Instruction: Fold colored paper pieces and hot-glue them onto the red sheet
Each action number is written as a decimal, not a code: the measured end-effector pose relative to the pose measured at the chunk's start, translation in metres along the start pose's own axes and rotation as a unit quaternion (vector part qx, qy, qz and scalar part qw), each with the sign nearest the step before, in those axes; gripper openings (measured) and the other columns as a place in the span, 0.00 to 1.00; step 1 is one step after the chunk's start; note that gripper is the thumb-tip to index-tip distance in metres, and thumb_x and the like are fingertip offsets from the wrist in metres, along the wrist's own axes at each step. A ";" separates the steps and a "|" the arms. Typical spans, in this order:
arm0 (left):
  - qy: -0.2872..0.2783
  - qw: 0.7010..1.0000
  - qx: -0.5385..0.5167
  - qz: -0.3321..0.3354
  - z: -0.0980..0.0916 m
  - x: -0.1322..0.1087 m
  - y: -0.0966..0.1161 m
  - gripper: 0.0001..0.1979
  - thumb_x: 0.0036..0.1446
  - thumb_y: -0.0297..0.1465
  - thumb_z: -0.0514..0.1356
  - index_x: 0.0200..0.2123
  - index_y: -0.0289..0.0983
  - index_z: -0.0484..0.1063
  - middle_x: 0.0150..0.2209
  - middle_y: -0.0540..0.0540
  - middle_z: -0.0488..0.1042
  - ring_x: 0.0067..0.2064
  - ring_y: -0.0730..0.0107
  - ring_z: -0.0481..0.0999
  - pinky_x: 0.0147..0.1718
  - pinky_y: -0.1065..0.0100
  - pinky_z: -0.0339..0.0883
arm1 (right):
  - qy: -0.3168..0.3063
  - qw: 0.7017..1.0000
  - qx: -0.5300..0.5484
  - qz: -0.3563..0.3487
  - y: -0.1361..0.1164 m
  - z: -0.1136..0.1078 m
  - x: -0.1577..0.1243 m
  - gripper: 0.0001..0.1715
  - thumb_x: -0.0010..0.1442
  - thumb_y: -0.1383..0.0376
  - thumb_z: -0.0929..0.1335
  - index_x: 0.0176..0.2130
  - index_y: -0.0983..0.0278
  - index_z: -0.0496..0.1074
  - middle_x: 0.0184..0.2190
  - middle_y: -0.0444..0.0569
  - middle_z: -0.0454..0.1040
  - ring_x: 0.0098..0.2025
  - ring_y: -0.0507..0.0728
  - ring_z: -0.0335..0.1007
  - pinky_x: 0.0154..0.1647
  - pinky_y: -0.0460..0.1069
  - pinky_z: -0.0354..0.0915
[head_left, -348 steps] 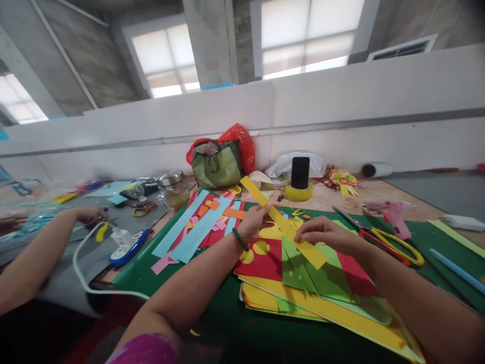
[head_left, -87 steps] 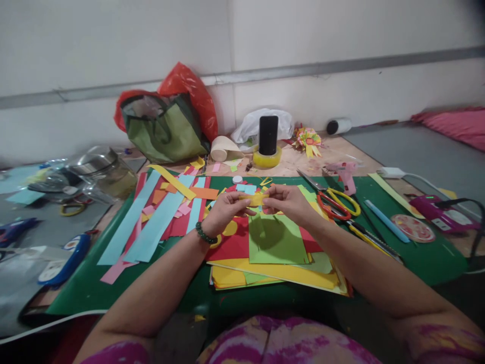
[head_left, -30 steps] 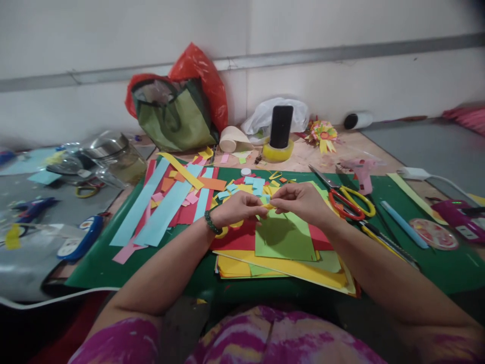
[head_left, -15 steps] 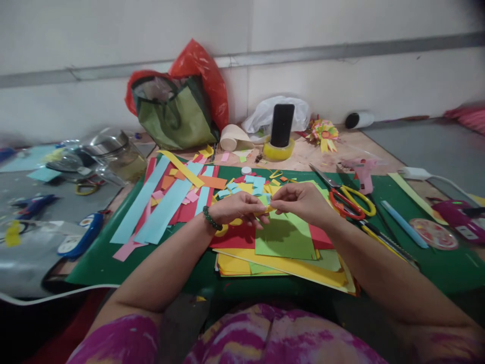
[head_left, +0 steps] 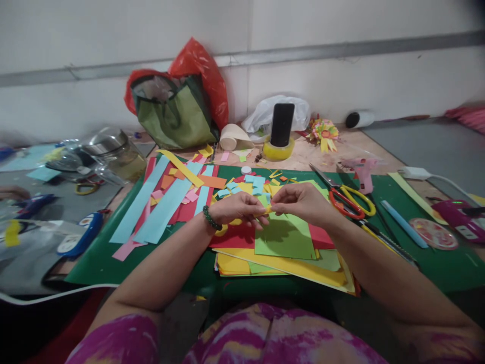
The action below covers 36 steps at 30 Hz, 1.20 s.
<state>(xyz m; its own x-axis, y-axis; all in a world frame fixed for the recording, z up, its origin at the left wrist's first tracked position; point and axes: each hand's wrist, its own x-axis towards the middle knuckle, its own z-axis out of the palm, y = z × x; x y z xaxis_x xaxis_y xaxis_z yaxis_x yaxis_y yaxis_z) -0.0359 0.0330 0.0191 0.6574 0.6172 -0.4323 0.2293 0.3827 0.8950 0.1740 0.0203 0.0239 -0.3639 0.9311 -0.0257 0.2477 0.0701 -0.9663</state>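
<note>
My left hand (head_left: 244, 208) and my right hand (head_left: 301, 201) meet above the paper pile, fingertips pinched together. Between them is a small yellow paper piece (head_left: 268, 208), mostly covered by the fingers. A green paper sheet (head_left: 284, 237) lies under the hands, over red paper (head_left: 235, 237) and a stack of yellow sheets (head_left: 246, 264). Just beyond the fingers are small light-blue paper pieces (head_left: 255, 183). Left of my left hand, light-blue paper strips (head_left: 162, 215) cross red and pink ones. To the right of my right hand lie scissors (head_left: 346, 202) with red and yellow handles.
A green cutting mat (head_left: 113, 263) covers the table. Behind stand a green bag (head_left: 174, 116), a phone (head_left: 282, 125) on a yellow tape roll (head_left: 278, 150), and a paper rosette (head_left: 324, 134). A pink glue gun (head_left: 364, 174) is right, a glass jar (head_left: 121, 162) left.
Both my hands stay almost in the same place, still pinching the yellow paper piece. At the far left edge, another person's hand has come into view.
</note>
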 end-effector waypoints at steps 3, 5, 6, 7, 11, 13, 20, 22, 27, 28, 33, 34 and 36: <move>0.003 1.000 0.012 0.004 0.001 -0.001 0.001 0.21 0.41 0.45 0.72 0.27 0.32 0.78 0.32 0.42 0.82 0.27 0.74 0.79 0.21 0.79 0.63 | -0.006 1.000 0.010 0.014 -0.001 -0.001 0.000 0.20 0.37 0.56 0.79 0.26 0.66 0.75 0.20 0.46 0.76 0.23 0.53 0.74 0.25 0.46 0.68; 0.010 1.000 0.021 0.006 0.002 -0.001 0.002 0.21 0.41 0.46 0.72 0.27 0.32 0.78 0.32 0.42 0.82 0.27 0.74 0.79 0.21 0.79 0.63 | -0.014 0.999 0.018 0.024 -0.001 -0.001 0.001 0.21 0.35 0.56 0.80 0.26 0.66 0.75 0.20 0.46 0.76 0.24 0.54 0.75 0.26 0.47 0.69; 0.015 1.000 0.026 0.006 0.003 -0.002 0.002 0.21 0.42 0.46 0.72 0.27 0.32 0.78 0.32 0.42 0.82 0.27 0.74 0.79 0.21 0.79 0.63 | -0.018 0.999 0.022 0.029 -0.001 -0.002 0.001 0.21 0.35 0.56 0.80 0.26 0.65 0.75 0.21 0.46 0.77 0.24 0.55 0.75 0.26 0.47 0.70; 0.020 0.999 0.032 0.007 0.003 -0.002 0.001 0.20 0.42 0.45 0.72 0.27 0.32 0.77 0.32 0.42 0.82 0.27 0.74 0.79 0.21 0.78 0.62 | -0.023 0.999 0.025 0.034 -0.001 -0.002 0.002 0.21 0.36 0.56 0.80 0.26 0.65 0.75 0.21 0.46 0.77 0.25 0.55 0.76 0.27 0.47 0.70; 0.031 0.998 0.055 0.011 0.004 -0.001 0.000 0.20 0.45 0.45 0.70 0.28 0.32 0.77 0.32 0.41 0.82 0.28 0.72 0.79 0.22 0.77 0.62 | -0.026 0.998 0.032 0.038 0.000 -0.001 0.004 0.18 0.37 0.58 0.78 0.27 0.65 0.76 0.22 0.46 0.77 0.26 0.55 0.76 0.29 0.48 0.71; 0.033 0.997 0.061 0.013 0.005 -0.001 0.000 0.20 0.46 0.46 0.70 0.28 0.32 0.77 0.32 0.41 0.82 0.28 0.72 0.80 0.23 0.77 0.61 | -0.024 0.999 0.032 0.030 0.002 0.000 0.004 0.16 0.37 0.60 0.78 0.27 0.65 0.76 0.22 0.45 0.77 0.26 0.54 0.76 0.29 0.47 0.71; 0.036 0.998 0.042 0.003 0.008 -0.001 0.000 0.22 0.43 0.47 0.71 0.27 0.32 0.76 0.32 0.41 0.82 0.28 0.72 0.79 0.21 0.77 0.60 | -0.036 0.998 0.040 0.033 0.003 0.001 0.005 0.15 0.37 0.61 0.77 0.27 0.65 0.75 0.22 0.44 0.77 0.26 0.54 0.76 0.30 0.48 0.71; 0.034 0.999 0.034 0.003 0.008 -0.001 -0.001 0.23 0.42 0.48 0.71 0.27 0.32 0.76 0.32 0.41 0.81 0.27 0.71 0.79 0.22 0.77 0.60 | -0.036 0.998 0.039 0.034 0.003 0.001 0.005 0.16 0.37 0.61 0.78 0.27 0.65 0.75 0.22 0.44 0.77 0.26 0.54 0.76 0.30 0.48 0.71; 0.039 0.999 0.035 0.004 0.008 -0.001 -0.001 0.23 0.42 0.47 0.71 0.27 0.32 0.75 0.32 0.41 0.81 0.28 0.71 0.79 0.22 0.77 0.61 | -0.035 0.999 0.029 0.029 0.003 0.000 0.005 0.14 0.38 0.62 0.77 0.27 0.64 0.75 0.22 0.44 0.78 0.27 0.55 0.76 0.29 0.47 0.71; 0.039 0.999 0.036 0.003 0.008 -0.001 -0.001 0.22 0.42 0.47 0.71 0.27 0.32 0.75 0.32 0.41 0.81 0.28 0.72 0.79 0.22 0.77 0.61 | -0.035 0.999 0.027 0.029 0.003 0.000 0.005 0.14 0.38 0.62 0.77 0.27 0.64 0.75 0.22 0.44 0.78 0.27 0.55 0.76 0.29 0.47 0.71; 0.039 0.998 0.054 0.005 0.008 -0.001 -0.001 0.20 0.45 0.45 0.70 0.28 0.32 0.76 0.32 0.42 0.81 0.28 0.71 0.79 0.23 0.76 0.61 | -0.040 0.998 0.025 0.028 0.003 0.000 0.005 0.14 0.38 0.62 0.77 0.27 0.64 0.75 0.22 0.44 0.77 0.26 0.55 0.76 0.29 0.48 0.71; 0.037 0.998 0.058 0.006 0.008 -0.001 -0.001 0.20 0.45 0.45 0.70 0.28 0.32 0.76 0.31 0.42 0.81 0.28 0.71 0.79 0.23 0.76 0.61 | -0.041 0.999 0.024 0.026 0.004 0.000 0.005 0.14 0.38 0.61 0.77 0.27 0.64 0.75 0.22 0.44 0.77 0.26 0.55 0.76 0.29 0.48 0.71; 0.035 0.997 0.067 0.011 0.007 -0.001 -0.002 0.20 0.46 0.45 0.70 0.27 0.32 0.75 0.31 0.42 0.81 0.28 0.71 0.79 0.23 0.76 0.62 | -0.038 0.999 0.018 0.022 0.004 0.000 0.005 0.14 0.38 0.61 0.77 0.26 0.64 0.75 0.21 0.44 0.77 0.26 0.54 0.76 0.28 0.47 0.70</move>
<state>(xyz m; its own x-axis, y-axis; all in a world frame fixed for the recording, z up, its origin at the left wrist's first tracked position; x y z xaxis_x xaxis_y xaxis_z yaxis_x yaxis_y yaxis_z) -0.0319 0.0272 0.0186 0.6123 0.6731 -0.4147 0.3122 0.2760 0.9090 0.1731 0.0252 0.0197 -0.4214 0.9028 -0.0860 0.2324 0.0158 -0.9725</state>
